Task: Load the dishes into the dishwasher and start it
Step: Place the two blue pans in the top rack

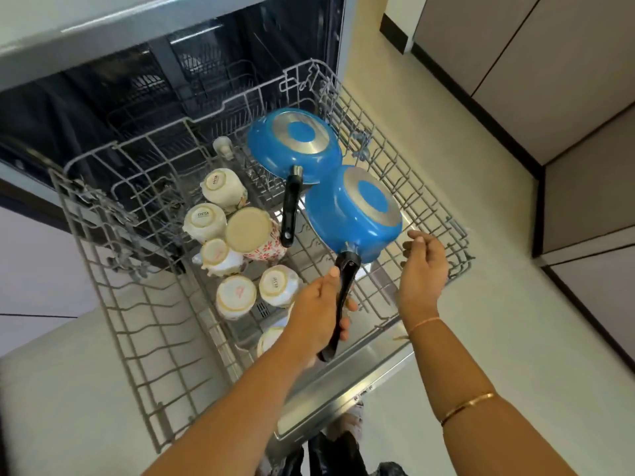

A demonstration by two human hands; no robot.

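here the left hand (318,312) grips the blue pan (354,214) handle, right hand (424,266) beside it.

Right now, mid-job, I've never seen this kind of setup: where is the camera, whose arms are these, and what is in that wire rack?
There is no machine here: a person works bare-handed, and the one picture comes from a camera on their head, looking down. The wire rack is pulled out of the open dishwasher. Toward its middle stand several cups, bottoms up. At the back right rests a blue pan, bottom up. The left hand grips the black handle of a second blue pan, also bottom up, held over the rack's right side. The right hand is open beside that pan and holds nothing; whether it touches the pan I cannot tell.
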